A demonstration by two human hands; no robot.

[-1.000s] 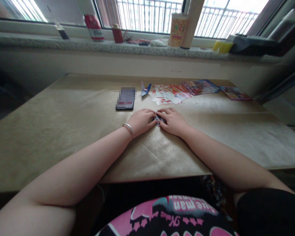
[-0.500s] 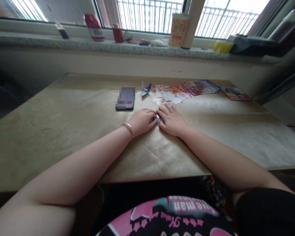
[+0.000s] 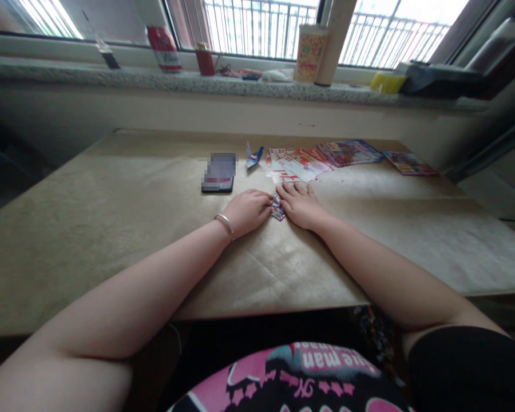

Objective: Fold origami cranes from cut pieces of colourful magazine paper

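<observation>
A small folded piece of patterned paper (image 3: 278, 213) lies on the table between my two hands. My left hand (image 3: 251, 210), with a silver bangle at the wrist, touches its left side; the fingers are held together and curved, and their tips are partly hidden. My right hand (image 3: 300, 203) rests palm down at the paper's right side, fingers spread. Beyond them stands a blue and white folded paper shape (image 3: 254, 156). A dark phone (image 3: 220, 173) lies behind my left hand.
Red and white paper sheets (image 3: 298, 165) are fanned out behind my right hand. Colourful cards (image 3: 349, 153) and another printed stack (image 3: 409, 163) lie farther right. The windowsill (image 3: 240, 86) holds a red can (image 3: 163, 50), a red bottle (image 3: 205, 59) and a patterned cup (image 3: 311, 53).
My right hand has shifted slightly up and away, its thumb no longer over the paper's near part. More of the folded paper shows between my hands. My left hand has hardly moved.
</observation>
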